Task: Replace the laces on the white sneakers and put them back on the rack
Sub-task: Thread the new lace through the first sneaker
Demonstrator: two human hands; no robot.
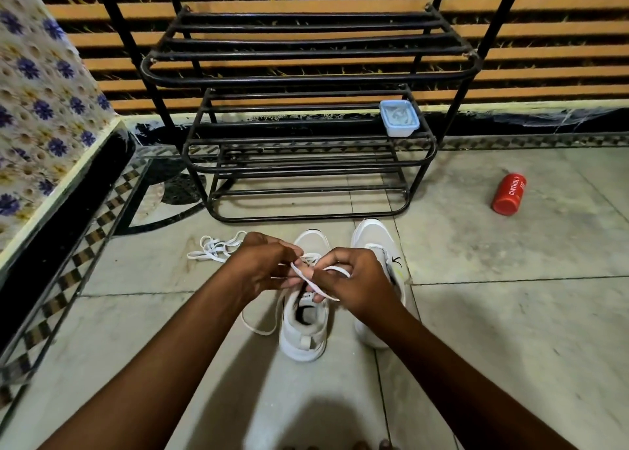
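Both hands meet over the nearer white sneaker (304,327) on the floor: left hand (263,267) and right hand (354,279) each curl their fingers around a white lace (315,284), pinching it. Second sneaker (377,272) stands just beside; spare lace (214,249) lies left, rack (306,163) behind.

this looks like a home, most likely an entry or hallway corner where shoes are kept. a black metal shoe rack (306,75) with several barred shelves stands against a wall painted in orange and dark stripes (544,24). the floor (510,313) is laid with pale stone tiles, edged by a dark border with a checkered inlay (68,279). at the left, a surface covered in a floral-print cloth (37,92) juts in. household odds lie about: a small plastic container (399,117) on a rack shelf, and a red can (509,193) lying on its side on the tiles.
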